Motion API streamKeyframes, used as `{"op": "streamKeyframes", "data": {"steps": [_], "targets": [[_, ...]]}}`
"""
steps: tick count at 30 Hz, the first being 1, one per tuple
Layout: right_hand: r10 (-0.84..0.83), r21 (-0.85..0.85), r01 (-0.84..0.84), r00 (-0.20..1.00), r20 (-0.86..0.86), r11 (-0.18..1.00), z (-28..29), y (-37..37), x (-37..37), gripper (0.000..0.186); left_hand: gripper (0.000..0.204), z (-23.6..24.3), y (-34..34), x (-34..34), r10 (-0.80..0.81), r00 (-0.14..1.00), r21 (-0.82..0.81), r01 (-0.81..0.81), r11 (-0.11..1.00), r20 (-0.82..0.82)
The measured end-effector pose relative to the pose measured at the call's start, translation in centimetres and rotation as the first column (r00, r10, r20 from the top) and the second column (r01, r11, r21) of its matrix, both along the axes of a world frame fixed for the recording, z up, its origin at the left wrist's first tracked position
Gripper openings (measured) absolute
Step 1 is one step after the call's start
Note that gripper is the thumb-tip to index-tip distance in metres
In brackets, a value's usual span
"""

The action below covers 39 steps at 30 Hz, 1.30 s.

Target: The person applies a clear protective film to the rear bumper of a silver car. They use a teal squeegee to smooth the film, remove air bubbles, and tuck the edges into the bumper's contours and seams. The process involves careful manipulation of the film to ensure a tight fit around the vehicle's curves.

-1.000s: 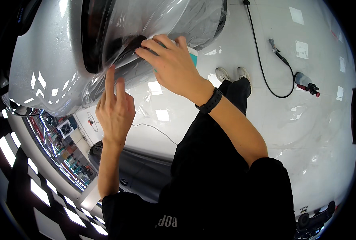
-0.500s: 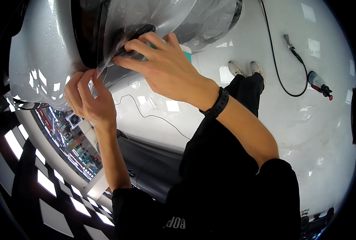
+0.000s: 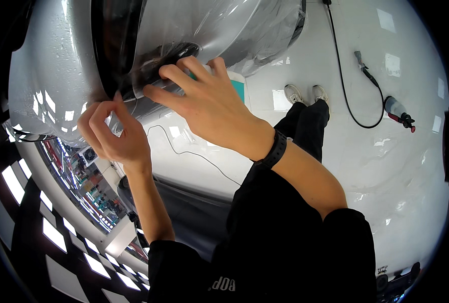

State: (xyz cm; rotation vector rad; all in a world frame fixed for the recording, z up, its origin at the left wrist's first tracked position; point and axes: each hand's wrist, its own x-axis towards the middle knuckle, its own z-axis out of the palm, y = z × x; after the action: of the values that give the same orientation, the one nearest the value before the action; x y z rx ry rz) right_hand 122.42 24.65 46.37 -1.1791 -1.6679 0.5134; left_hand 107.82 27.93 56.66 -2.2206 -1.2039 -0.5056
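Clear plastic film [image 3: 209, 25] lies wrinkled over the silver car body [image 3: 58, 65], which carries water drops. My left hand [image 3: 116, 129] is closed in a pinch at the lower end of a dark gap [image 3: 116, 45] in the bodywork, its fingertips on the edge of the film. To its right, my right hand [image 3: 212, 106] has its fingers bent and apart, fingertips against the film-covered panel beneath a dark recess [image 3: 184, 50]. A black band [image 3: 276, 149] circles my right wrist. What lies under the right palm is hidden.
A teal and white box [image 3: 238, 90] sits partly behind my right hand. On the pale floor are a spray bottle [image 3: 397, 110] and a black hose [image 3: 343, 86] with a nozzle. A thin cable [image 3: 189, 152] runs below my hands; a dark car [image 3: 194, 207] stands behind.
The film stretched up between my hands now lies lower against the panel. Both hands sit slightly lower in view, and the right fingers have spread a little.
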Motion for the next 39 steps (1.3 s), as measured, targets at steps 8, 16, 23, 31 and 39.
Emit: {"op": "streamKeyframes", "data": {"steps": [8,16,23,31,39], "targets": [[-0.004,-0.018,0.003,1.000,-0.012,1.000,1.0,0.5,-0.2,0.040,0.028,1.3,-4.6,1.2,0.001,0.994,-0.188,-0.022,0.982,-0.111],[0.010,-0.014,-0.012,0.994,-0.105,1.000,0.5,0.9,0.2,0.038,0.027,1.0,-5.2,1.2,0.062,0.890,-0.311,-0.222,0.924,-0.451],[-0.018,-0.009,0.018,0.997,-0.073,1.000,0.3,1.3,0.6,0.024,0.027,2.4,-3.8,1.1,-0.041,0.875,-0.408,-0.183,0.894,-0.482],[0.029,-0.070,-0.030,0.999,-0.017,0.997,0.7,0.6,1.7,0.043,0.035,2.9,-4.3,0.7,-0.099,0.935,-0.337,-0.023,0.941,-0.341],[0.018,-0.015,-0.019,0.999,-0.050,1.000,1.1,-0.1,0.3,0.042,0.014,2.2,-1.9,-0.8,0.031,0.974,-0.095,-0.053,0.994,-0.223]]}}
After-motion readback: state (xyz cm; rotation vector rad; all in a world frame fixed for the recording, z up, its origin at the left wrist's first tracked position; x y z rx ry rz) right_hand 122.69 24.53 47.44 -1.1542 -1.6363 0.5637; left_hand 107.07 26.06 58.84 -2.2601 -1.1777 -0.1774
